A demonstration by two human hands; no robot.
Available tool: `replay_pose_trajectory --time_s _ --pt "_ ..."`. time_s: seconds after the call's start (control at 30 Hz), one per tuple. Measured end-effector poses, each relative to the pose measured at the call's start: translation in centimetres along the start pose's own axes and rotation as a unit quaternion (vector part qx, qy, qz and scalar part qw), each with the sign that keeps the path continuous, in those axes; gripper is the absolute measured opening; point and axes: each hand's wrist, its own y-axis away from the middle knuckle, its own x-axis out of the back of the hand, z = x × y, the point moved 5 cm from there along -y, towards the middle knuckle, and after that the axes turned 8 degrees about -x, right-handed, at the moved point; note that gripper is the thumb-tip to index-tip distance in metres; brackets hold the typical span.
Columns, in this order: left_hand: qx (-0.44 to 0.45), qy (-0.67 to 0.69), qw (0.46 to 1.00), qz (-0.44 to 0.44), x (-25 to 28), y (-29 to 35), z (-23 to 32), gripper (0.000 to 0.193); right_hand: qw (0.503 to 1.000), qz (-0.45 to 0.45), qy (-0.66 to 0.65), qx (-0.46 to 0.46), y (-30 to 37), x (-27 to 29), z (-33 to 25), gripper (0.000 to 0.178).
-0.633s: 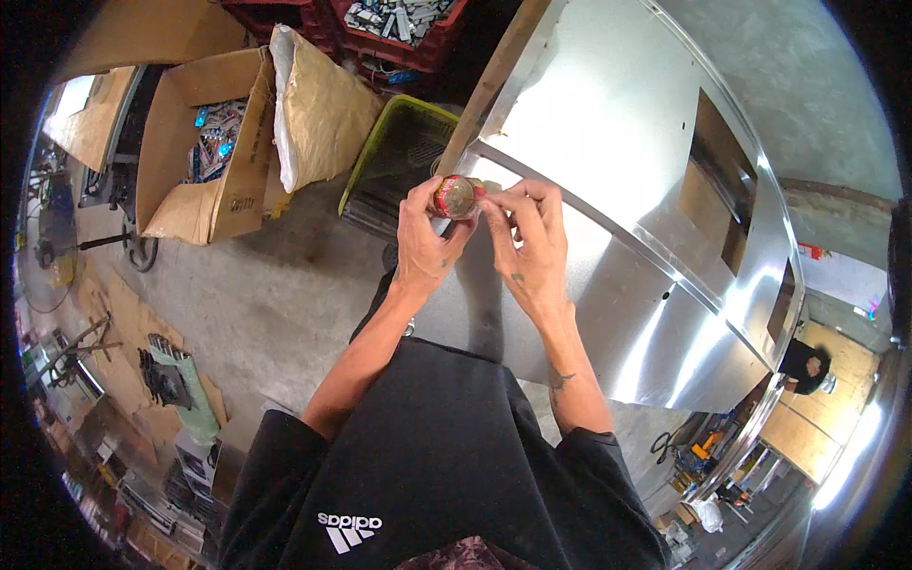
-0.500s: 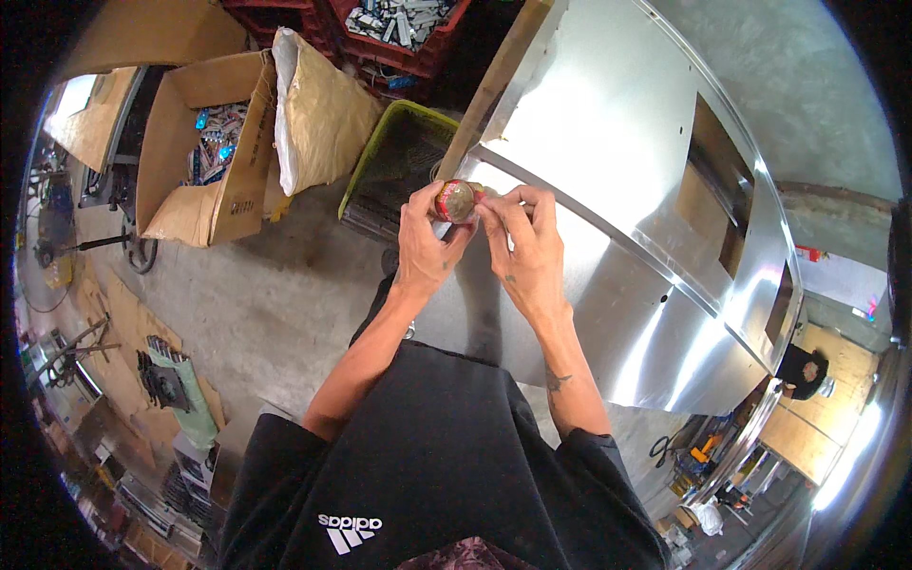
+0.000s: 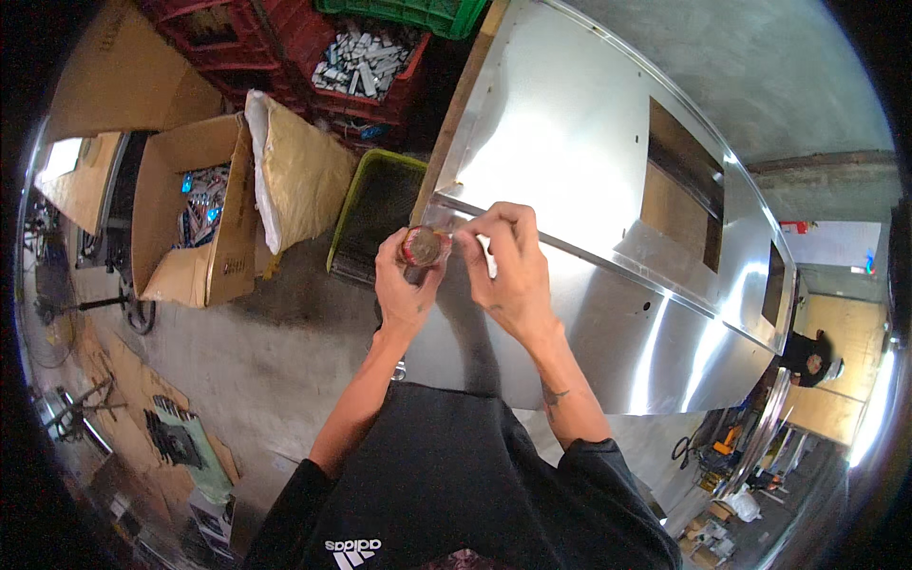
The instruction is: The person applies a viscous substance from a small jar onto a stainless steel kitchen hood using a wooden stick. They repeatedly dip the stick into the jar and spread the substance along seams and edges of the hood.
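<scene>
In my left hand (image 3: 405, 296) is a small round thing (image 3: 424, 247) with a red rim and a brownish end face turned up. The fingers and thumb wrap round its sides. Just to its right, my right hand (image 3: 513, 275) is raised with thumb and forefinger drawn together. A narrow gap separates these fingertips from the round thing, and whatever they may pinch is too small to tell. Both hands are above the near left corner of a large shiny sheet-metal panel (image 3: 560, 114).
A black, yellow-rimmed crate (image 3: 418, 163) stands beyond my left hand. Left of it are a tan sack (image 3: 299, 171) and a cardboard box (image 3: 242, 223) with small packets. Red crates (image 3: 404, 100) hold metal pieces. Rectangular openings (image 3: 665, 204) cut the panel. Another person (image 3: 807, 356) is far right.
My right fingertips have come away from the round thing, which they touched before. The left hand still holds it. Both hands sit slightly lower in the picture, and the whole view has shifted.
</scene>
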Motion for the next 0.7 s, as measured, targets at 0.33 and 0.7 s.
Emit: replay_pose_trajectory --time_s 0.33,0.7 --pt "-0.014 0.012 0.998 0.066 2.0 -6.3 0.0 0.073 0.953 0.178 -0.179 -0.168 -15.0 3.3 11.5 0.024" --pt "-0.059 0.08 0.99 0.1 -6.3 -26.3 3.9 0.065 0.943 0.146 -0.219 -0.203 -22.5 -1.6 18.3 0.03"
